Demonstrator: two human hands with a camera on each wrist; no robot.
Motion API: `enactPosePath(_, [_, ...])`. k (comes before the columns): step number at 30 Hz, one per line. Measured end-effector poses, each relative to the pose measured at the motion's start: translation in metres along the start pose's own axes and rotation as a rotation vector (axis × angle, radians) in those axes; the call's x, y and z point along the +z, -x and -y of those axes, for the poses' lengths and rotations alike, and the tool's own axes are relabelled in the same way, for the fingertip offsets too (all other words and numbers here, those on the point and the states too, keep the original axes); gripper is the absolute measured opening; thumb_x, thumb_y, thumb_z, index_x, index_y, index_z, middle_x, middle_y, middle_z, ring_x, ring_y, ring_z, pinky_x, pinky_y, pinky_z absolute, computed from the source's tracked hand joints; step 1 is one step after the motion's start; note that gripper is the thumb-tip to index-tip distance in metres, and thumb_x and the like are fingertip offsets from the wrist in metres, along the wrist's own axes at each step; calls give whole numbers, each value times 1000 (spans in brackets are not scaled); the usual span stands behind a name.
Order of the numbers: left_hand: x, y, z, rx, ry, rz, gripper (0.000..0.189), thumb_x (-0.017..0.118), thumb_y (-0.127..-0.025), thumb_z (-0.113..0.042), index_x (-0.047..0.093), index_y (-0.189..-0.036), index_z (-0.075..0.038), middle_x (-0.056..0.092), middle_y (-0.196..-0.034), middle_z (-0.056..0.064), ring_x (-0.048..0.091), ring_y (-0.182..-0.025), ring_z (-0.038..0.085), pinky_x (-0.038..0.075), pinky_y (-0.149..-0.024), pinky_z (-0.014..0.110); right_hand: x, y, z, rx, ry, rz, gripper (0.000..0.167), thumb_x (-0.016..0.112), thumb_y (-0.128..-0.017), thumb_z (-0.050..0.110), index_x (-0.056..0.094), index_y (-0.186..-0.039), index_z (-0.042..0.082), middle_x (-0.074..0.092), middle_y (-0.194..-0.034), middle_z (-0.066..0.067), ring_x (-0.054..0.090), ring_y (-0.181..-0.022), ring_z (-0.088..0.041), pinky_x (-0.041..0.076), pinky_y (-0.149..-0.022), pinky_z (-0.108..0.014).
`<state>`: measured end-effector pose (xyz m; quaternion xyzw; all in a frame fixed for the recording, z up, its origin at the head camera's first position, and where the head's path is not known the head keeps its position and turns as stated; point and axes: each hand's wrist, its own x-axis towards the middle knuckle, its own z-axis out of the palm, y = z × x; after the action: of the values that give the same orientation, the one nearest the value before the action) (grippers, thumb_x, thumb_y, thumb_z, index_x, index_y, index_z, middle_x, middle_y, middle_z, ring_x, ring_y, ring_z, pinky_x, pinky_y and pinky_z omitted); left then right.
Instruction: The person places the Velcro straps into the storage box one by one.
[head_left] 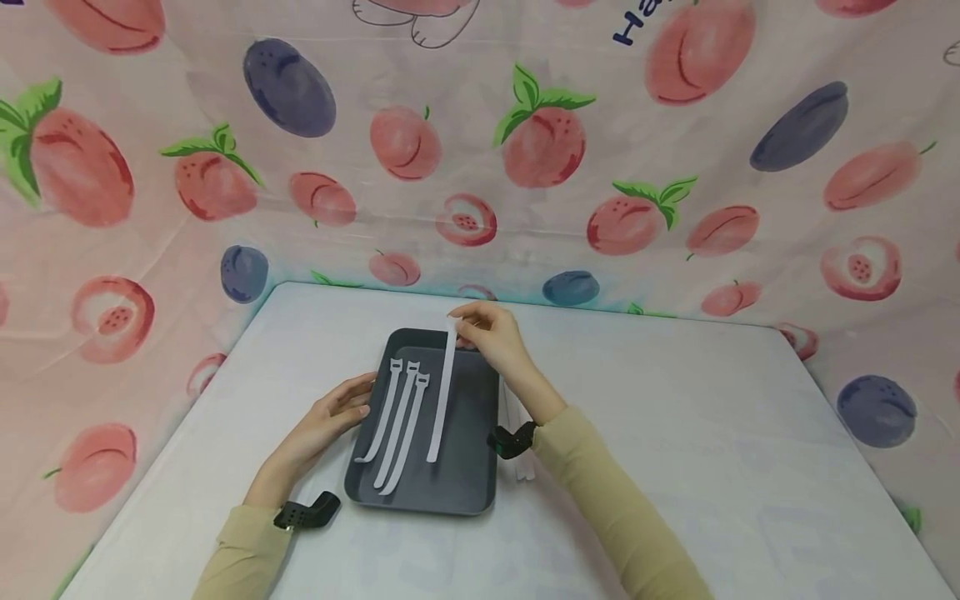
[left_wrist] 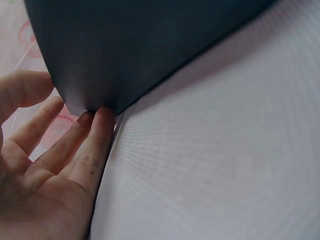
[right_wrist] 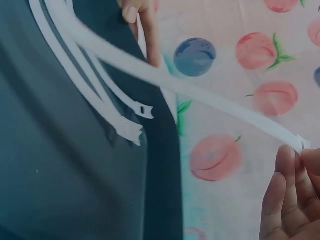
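A dark grey tray [head_left: 465,487] lies on the white table. My right hand [head_left: 491,333] is raised over its far edge and pinches the slotted end of a white hook-and-loop cable tie [head_left: 442,400]. That tie hangs down over the tray; in the right wrist view the held tie [right_wrist: 185,90] stretches across from the fingertips. Three similar cable ties [head_left: 397,433] lie side by side in the tray's left half, slotted heads away from me. My left hand [head_left: 330,421] rests against the tray's left side, and its fingertips touch the outer wall [left_wrist: 100,65] in the left wrist view.
Beside the tray's right edge, more white strips [head_left: 522,467] lie on the table, partly hidden by my right forearm. A fruit-print cloth [head_left: 465,150] hangs behind the table [head_left: 675,450] and around its sides. Black wrist cameras [head_left: 307,511] sit on both wrists.
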<state>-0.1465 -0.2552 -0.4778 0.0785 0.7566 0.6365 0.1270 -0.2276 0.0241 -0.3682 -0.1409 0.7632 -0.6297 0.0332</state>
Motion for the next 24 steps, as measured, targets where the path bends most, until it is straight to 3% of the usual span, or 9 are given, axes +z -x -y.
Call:
enactPosePath(3, [0,0,0,-5,4,-3,59,58,-96,-24,34,-150,-19,36,-153,17,32,-141,34,44,-96,12,4,-5,-7,16,12,1,21,60,-91,3,69,-109,-1,62,-80,-6,68,-67,-19,59,-72,-37])
enactPosePath(9, [0,0,-1,1,4,0,58,57,-97,-23,33,-150,-18,36,-153,17,32,-141,35,44,-95,12,12,-11,-18,67,-1,2,20,60,-90,2,69,-108,-2,61,-75,-3,66,-81,-42,58,-70,-34])
enactPosePath(13, [0,0,-1,9,6,4,58,57,-97,-21,33,-150,-16,36,-153,18,32,-141,36,44,-95,12,17,-12,-24,121,-10,10,20,60,-91,3,69,-108,-1,60,-75,0,64,-87,-45,57,-76,-43])
enactPosePath(15, [0,-1,-1,11,6,5,58,57,-97,-21,33,-150,-16,36,-153,18,32,-141,36,44,-95,12,19,-13,-26,148,-16,12,20,59,-91,3,69,-109,0,60,-75,0,65,-87,-43,56,-80,-48])
enactPosePath(21, [0,-1,-1,15,9,5,58,56,-97,-20,33,-150,-16,36,-152,19,32,-141,36,45,-95,12,24,-15,-34,216,-18,22,21,60,-90,3,68,-108,-2,63,-76,0,63,-65,-13,58,-75,-38])
enactPosePath(24, [0,-1,0,14,7,5,57,56,-97,-20,33,-150,-16,36,-152,19,32,-141,36,45,-95,12,26,-16,-38,248,-17,24,21,61,-90,3,69,-109,-1,64,-75,-1,60,-62,-8,57,-76,-39])
